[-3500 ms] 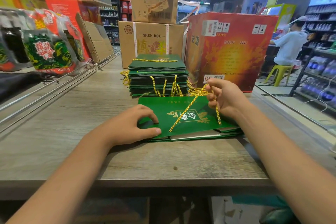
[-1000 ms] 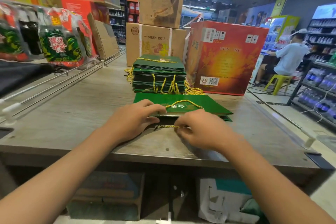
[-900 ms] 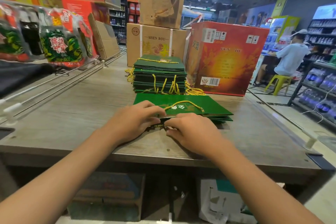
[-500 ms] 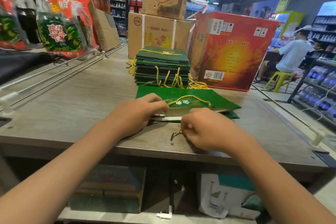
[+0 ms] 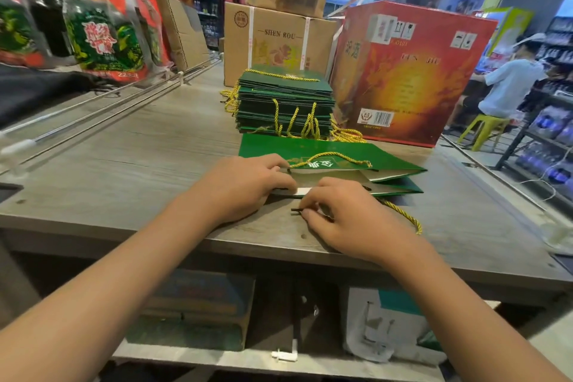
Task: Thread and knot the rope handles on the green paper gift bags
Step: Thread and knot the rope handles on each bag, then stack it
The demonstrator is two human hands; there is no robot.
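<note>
A flat green paper gift bag lies on the wooden counter with its open mouth toward me. One gold rope handle loops over its top face. My left hand grips the bag's near rim and holds the upper flap up. My right hand pinches the dark tip of a second gold rope just in front of the rim. That rope trails to the right behind my wrist. A stack of green bags with gold ropes stands behind.
A red carton and a brown carton stand behind the stack. Snack packets line the left side beyond metal rails. A seated person is at the far right. The counter's front edge lies below my wrists.
My right hand has drawn the rope end out toward me and to the right, so more rope trails behind my wrist. My left hand has lifted the bag's upper flap wider.
</note>
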